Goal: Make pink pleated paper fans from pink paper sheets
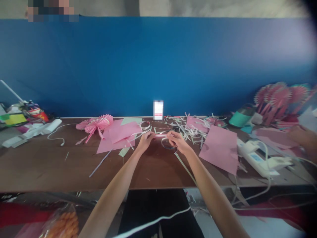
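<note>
In the middle of the head view, my left hand (147, 138) and my right hand (176, 139) are held close together above the table. Stretched level between them is a narrow pink paper strip (160, 135), each hand pinching one end. A thin pale ring (168, 144) shows just below my right fingers; whether it touches them I cannot tell. Beside my left hand lie pink paper sheets (121, 134) and a small roll of white tape (145, 125). White paper scraps (192, 132) are heaped to the right of my right hand.
A lit phone (158, 110) leans against the blue partition (158, 59). Pink folded paper fans (99, 124) lie at left; more fans (278, 96) stand at right. At right are a pink sheet (220, 148), a white power strip (256, 162) with cables, and another person's hand (300, 135).
</note>
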The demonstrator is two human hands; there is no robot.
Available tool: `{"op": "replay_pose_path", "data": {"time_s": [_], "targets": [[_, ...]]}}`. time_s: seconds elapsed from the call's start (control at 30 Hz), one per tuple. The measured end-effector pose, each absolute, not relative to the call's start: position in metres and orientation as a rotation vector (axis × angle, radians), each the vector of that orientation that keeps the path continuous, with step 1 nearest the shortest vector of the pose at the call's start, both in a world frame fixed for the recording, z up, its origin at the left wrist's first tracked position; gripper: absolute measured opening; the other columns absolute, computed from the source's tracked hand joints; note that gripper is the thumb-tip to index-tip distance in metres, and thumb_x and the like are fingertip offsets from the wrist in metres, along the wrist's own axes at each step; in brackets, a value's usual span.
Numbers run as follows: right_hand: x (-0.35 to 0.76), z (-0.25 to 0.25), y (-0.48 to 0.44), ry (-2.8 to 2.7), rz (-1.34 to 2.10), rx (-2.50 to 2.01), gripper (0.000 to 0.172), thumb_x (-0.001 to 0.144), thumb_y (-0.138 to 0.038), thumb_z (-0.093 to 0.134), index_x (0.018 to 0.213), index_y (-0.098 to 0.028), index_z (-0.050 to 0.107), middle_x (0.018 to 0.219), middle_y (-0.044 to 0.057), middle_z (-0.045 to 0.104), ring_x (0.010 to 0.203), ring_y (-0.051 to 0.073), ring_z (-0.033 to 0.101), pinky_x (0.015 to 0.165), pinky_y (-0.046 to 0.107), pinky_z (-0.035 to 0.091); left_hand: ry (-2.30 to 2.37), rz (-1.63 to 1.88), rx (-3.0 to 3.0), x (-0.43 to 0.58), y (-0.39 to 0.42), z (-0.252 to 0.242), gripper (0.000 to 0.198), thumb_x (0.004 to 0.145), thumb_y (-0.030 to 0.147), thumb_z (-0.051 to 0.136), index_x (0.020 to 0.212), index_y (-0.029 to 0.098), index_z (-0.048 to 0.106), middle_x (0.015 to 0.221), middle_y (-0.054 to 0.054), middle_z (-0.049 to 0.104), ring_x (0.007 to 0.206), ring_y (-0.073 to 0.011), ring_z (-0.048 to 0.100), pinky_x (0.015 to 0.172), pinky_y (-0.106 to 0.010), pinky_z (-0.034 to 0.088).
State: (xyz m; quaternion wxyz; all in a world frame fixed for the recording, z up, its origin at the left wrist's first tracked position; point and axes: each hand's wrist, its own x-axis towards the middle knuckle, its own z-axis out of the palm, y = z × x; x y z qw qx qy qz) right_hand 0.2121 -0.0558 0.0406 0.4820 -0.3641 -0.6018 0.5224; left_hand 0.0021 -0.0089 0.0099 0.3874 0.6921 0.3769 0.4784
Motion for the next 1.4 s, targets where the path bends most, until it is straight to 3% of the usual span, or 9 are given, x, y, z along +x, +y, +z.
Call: {"op": "replay_pose_path", "data": {"time_s": [0.2,0.43,0.77,0.93,1.03,1.27,1.4], "targets": [[0.217,0.039,-0.053,-1.434,1.252,-0.909,0.032,0.081,-0.048,0.063,0.074,-0.021,0.047,0.045,-0.009,0.038,0.038,0.005,0.027,0.039,0.019,0.015,0.89,1.221,1.735,0.001,-0.005,0.006,0.039,0.09,0.048,0.047,0.1,0.015,0.065,0.091,-0.007,0.069,0.078,-0.019,0.064,0.074,-0.031,0.051],[0.219,0.031,-0.048,-1.403,1.189,-1.132,0.037,0.08,-0.053,0.061,0.072,-0.02,0.049,0.05,-0.005,0.051,0.041,0.007,0.04,0.038,0.018,0.026,0.898,1.209,1.831,0.0,-0.006,0.005,0.032,0.089,0.045,0.049,0.1,0.017,0.061,0.092,-0.005,0.066,0.075,-0.0168,0.063,0.074,-0.031,0.05],[0.216,0.035,-0.05,-1.345,1.328,-1.001,0.031,0.082,-0.048,0.061,0.073,-0.02,0.051,0.038,-0.01,0.033,0.035,0.005,0.025,0.037,0.02,0.013,0.91,1.201,1.739,0.001,-0.002,-0.003,0.022,0.087,0.038,0.052,0.095,0.018,0.059,0.086,-0.003,0.064,0.075,-0.0162,0.063,0.072,-0.03,0.052],[0.215,0.046,-0.058,-1.354,1.503,-0.779,0.026,0.083,-0.043,0.061,0.079,-0.02,0.051,0.059,-0.003,0.057,0.044,0.007,0.042,0.041,0.02,0.025,0.92,1.275,1.574,-0.001,0.003,-0.005,0.02,0.086,0.034,0.052,0.097,0.018,0.057,0.084,-0.003,0.064,0.077,-0.0161,0.065,0.072,-0.03,0.052],[0.215,0.047,-0.058,-1.291,1.568,-0.702,0.025,0.084,-0.042,0.06,0.08,-0.02,0.05,0.071,0.0,0.062,0.047,0.008,0.045,0.042,0.021,0.028,0.921,1.314,1.483,-0.001,0.005,-0.006,0.018,0.085,0.031,0.053,0.097,0.018,0.056,0.082,-0.002,0.064,0.078,-0.016,0.065,0.072,-0.03,0.052],[0.219,0.039,-0.052,-1.207,1.469,-0.706,0.028,0.085,-0.048,0.059,0.079,-0.022,0.052,0.041,-0.009,0.04,0.037,0.007,0.028,0.04,0.021,0.026,0.898,1.275,1.52,0.0,0.006,-0.008,0.021,0.085,0.033,0.054,0.099,0.018,0.055,0.084,-0.003,0.064,0.076,-0.0159,0.065,0.071,-0.03,0.051],[0.219,0.041,-0.054,-1.308,1.407,-0.758,0.036,0.085,-0.05,0.058,0.099,-0.017,0.063,0.049,-0.004,0.052,0.042,0.008,0.038,0.041,0.021,0.028,0.85,1.224,1.631,0.001,0.003,-0.006,0.026,0.086,0.036,0.053,0.104,0.018,0.053,0.087,-0.004,0.064,0.079,-0.0157,0.064,0.071,-0.029,0.05]]}}
